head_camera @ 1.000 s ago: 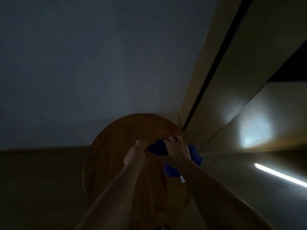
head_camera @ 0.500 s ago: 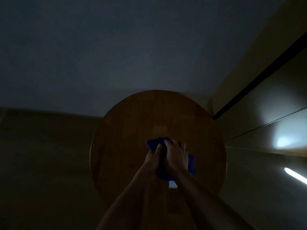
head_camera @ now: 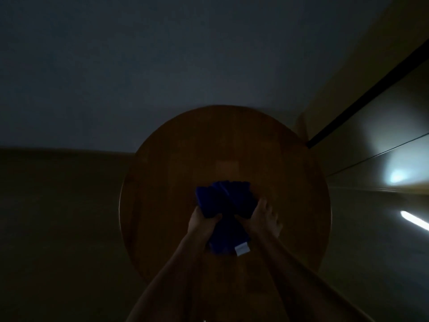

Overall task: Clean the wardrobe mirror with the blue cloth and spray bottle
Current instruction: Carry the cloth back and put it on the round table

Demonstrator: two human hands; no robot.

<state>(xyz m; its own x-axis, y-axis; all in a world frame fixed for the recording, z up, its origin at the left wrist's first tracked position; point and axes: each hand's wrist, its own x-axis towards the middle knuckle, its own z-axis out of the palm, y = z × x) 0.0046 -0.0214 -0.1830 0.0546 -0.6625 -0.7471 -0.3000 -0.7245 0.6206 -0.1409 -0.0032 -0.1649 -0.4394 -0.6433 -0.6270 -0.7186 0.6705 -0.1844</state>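
The room is very dark. A blue cloth [head_camera: 228, 210] with a small white label is bunched over a round wooden table [head_camera: 176, 163]. My left hand [head_camera: 202, 220] grips the cloth's left side and my right hand [head_camera: 264, 217] holds its right side, both over the table's middle. At the right edge the wardrobe mirror [head_camera: 390, 163] shows as a glossy surface with pale light reflections. No spray bottle is in view.
A grey wall [head_camera: 162, 66] rises behind the table. Dark floor [head_camera: 58, 228] lies to the left. A black vertical strip [head_camera: 362, 98] runs along the wardrobe edge at the upper right. A bright light streak [head_camera: 413, 223] glows low on the right.
The view has swung so the table sits centred. My hands have moved apart on the cloth, which now spreads wider between them with its label hanging down.
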